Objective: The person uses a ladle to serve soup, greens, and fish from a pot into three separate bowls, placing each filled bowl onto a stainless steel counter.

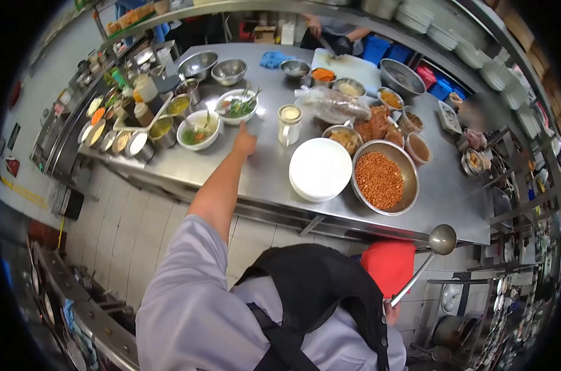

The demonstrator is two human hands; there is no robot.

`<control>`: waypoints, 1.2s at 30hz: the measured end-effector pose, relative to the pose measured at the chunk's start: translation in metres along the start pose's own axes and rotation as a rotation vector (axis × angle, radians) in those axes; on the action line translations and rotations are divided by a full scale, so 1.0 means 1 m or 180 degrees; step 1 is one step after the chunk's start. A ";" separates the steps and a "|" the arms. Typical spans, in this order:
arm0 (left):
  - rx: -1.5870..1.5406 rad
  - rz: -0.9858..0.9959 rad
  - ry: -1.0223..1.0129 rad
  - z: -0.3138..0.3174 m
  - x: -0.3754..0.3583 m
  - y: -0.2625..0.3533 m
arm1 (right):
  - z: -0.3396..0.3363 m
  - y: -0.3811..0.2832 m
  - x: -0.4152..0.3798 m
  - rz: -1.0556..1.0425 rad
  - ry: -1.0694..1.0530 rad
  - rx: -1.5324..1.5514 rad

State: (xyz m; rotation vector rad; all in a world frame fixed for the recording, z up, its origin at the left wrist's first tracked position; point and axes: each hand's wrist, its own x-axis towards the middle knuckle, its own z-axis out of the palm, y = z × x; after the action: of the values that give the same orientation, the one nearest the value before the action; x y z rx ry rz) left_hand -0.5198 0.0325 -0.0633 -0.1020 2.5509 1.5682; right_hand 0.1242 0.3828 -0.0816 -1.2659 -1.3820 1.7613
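My left hand reaches over the steel counter, index finger stretched toward a white bowl of green leaves; it holds nothing. Left of that hand stands another white bowl with greens and broth. My right hand, low beside my body and mostly hidden, is closed around the handle of a ladle. The ladle's metal cup is raised near the counter's front edge. Behind it lies a red object, partly covered by my apron.
On the counter stand a stack of white plates, a steel bowl of peanuts, a lidded jar and sauce containers. Across it, a person's hands work with a knife at a cutting board. A shelf runs overhead.
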 end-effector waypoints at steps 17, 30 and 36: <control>0.1629 0.0496 0.0365 -0.002 0.032 0.014 | 0.015 0.050 -0.077 0.0210 0.0856 0.0683; 0.0927 0.1983 -0.0024 0.073 -0.118 0.068 | 0.023 0.003 -0.049 0.0515 0.0533 0.0366; 0.1256 0.1861 0.0090 0.077 -0.110 0.086 | 0.011 -0.019 0.003 0.0317 0.0057 0.0575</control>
State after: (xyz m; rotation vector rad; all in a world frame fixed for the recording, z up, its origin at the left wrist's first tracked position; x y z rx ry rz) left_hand -0.4162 0.1381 -0.0045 0.7255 3.0226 1.1514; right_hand 0.1109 0.3864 -0.0647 -1.2675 -1.1385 1.8902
